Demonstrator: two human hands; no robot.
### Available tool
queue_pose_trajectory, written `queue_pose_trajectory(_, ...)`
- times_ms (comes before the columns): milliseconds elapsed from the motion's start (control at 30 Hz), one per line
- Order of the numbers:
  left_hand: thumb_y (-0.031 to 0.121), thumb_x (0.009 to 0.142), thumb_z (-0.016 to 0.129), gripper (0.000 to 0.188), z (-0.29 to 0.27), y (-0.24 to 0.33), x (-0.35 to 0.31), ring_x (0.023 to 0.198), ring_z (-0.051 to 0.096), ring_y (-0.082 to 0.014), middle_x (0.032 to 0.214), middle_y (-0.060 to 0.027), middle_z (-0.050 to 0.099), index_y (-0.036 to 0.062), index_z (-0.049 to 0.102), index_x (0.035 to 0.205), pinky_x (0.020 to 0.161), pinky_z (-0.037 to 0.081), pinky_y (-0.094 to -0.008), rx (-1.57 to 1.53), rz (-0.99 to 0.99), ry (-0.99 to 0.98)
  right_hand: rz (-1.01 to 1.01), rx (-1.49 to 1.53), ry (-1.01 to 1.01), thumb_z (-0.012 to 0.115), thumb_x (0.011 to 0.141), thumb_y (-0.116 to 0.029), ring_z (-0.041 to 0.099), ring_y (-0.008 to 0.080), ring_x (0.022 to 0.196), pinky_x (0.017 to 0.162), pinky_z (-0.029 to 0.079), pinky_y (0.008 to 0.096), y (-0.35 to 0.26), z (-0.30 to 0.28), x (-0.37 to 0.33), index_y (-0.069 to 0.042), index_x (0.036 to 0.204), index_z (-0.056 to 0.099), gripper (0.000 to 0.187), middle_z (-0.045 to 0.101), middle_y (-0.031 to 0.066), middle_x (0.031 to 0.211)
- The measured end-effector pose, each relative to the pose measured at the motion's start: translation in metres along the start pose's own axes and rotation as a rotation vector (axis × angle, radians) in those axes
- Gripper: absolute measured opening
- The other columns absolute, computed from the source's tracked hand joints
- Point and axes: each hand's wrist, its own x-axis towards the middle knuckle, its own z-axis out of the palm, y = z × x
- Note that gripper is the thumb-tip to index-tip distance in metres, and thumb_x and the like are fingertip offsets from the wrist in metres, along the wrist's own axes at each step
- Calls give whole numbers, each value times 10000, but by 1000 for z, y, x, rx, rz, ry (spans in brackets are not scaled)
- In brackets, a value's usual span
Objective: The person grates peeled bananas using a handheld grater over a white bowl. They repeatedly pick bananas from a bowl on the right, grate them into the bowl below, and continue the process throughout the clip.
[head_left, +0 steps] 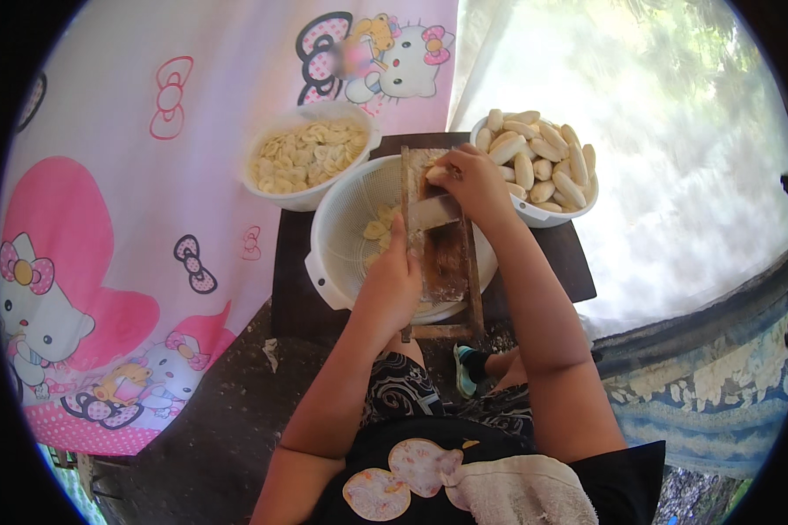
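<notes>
A wooden slicer (446,271) with a wide metal blade (431,213) across it lies over a large white colander (334,210). My left hand (394,278) grips the slicer's left rail, its thumb pointing up along the wood. At the far end, above the blade, my right hand (473,185) is closed around a peeled banana (438,173); only a bit of the pale fruit shows between the fingers. Several thin banana slices (378,229) lie in the colander, left of the slicer. The slicer hides much of the colander's inside.
At the far left, a white basin (372,144) holds many banana slices. A white colander (547,217) heaped with peeled bananas (543,162) stands far right. The containers rest on a dark table (573,262). A pink printed curtain (210,166) hangs on the left, a white sheet (648,175) on the right.
</notes>
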Motion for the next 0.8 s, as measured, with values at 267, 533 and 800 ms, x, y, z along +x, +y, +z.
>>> queue_pose_trajectory(267,189,1018,386,611,7,-10,1,968,637,-453,1036,-333,631,5,150,1551,863,482,-500,-6,-8,10,-44,-50,-132,779,771,-145,619,332,944,847,496,422,-61,-34,-111,-52,944,730,203,629,140,899)
queue_pose_trajectory(533,188,1011,390,619,2,-5,2,909,643,-457,1011,-332,640,38,147,1561,824,488,-508,44,4,21,-37,5,28,703,812,-122,591,372,909,822,477,447,-4,4,4,-12,953,710,179,626,173,914)
queue_pose_trajectory(800,195,1009,388,621,6,-9,1,910,644,-456,971,-336,640,50,147,1562,830,484,-513,14,24,66,-141,23,-140,713,796,-110,604,364,992,858,491,431,-42,-25,-99,-5,937,694,178,632,166,955)
